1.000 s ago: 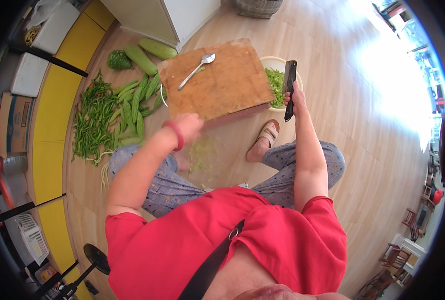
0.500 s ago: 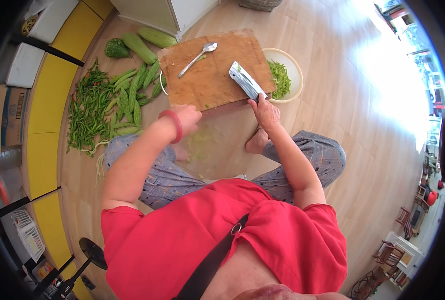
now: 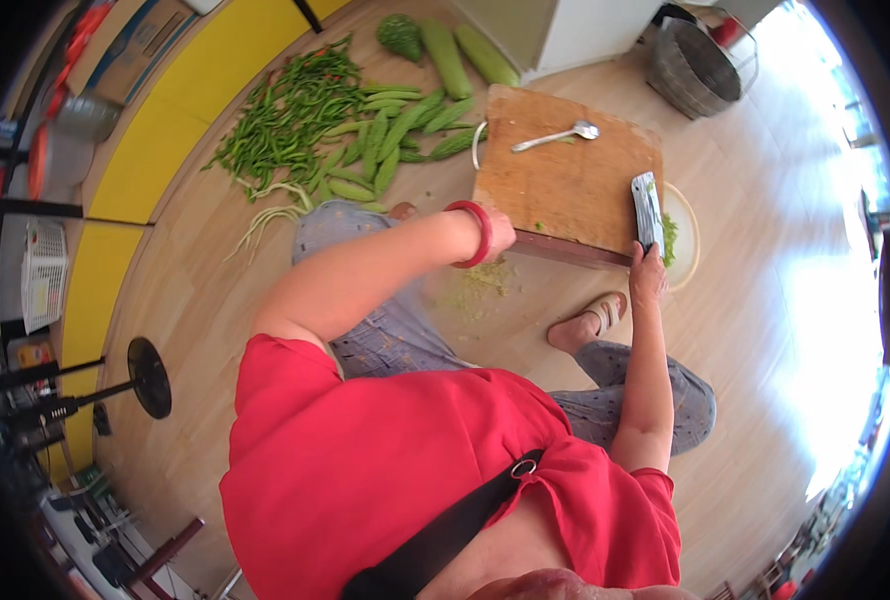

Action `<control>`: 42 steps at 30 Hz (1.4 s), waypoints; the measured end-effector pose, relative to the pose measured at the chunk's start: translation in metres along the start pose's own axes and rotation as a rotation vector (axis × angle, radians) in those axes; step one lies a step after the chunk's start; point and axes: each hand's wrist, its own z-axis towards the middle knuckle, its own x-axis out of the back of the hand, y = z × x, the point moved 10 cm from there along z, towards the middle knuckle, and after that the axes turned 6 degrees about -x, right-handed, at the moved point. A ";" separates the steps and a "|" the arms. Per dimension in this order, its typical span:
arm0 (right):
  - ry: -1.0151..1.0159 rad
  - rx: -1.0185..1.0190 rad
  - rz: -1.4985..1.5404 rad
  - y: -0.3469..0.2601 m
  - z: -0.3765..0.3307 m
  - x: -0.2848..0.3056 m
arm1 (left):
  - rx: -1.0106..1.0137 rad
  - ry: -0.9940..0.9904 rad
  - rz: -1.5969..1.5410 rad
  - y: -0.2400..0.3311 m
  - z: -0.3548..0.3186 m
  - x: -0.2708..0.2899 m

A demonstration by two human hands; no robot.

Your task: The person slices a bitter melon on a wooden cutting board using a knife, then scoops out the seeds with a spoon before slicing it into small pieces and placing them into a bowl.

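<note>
Over the wooden board (image 3: 565, 185), right hand (image 3: 649, 280) gripping cleaver (image 3: 647, 210), left hand (image 3: 500, 235) clenched.

We look down at a wooden cutting board (image 3: 565, 180) lying on the light wood floor (image 3: 765, 330). Our right hand (image 3: 649, 278) grips the handle of a cleaver (image 3: 647, 210), and its blade lies flat over the right edge of the board. Our left hand (image 3: 498, 236), with a red bangle (image 3: 475, 232) on the wrist, is at the near edge of the board. A metal spoon (image 3: 555, 137) lies on the far part of the board. A white bowl (image 3: 687, 235) with chopped greens sits just beside the board, partly behind the cleaver. Left of the board we see bitter gourds (image 3: 395, 140), green chillies (image 3: 285, 120) and two cucumbers (image 3: 465, 55).
</note>
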 end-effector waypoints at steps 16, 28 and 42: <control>-0.145 0.091 -0.237 -0.035 0.016 -0.025 | 0.591 1.488 -1.521 -0.259 -0.272 -0.138; -0.188 0.031 -0.435 -0.016 0.017 -0.036 | 1.337 0.942 -0.779 -0.266 -0.159 -0.399; -0.176 -0.021 -0.442 -0.028 0.013 -0.040 | 1.833 0.878 -1.079 -0.372 -0.238 -0.414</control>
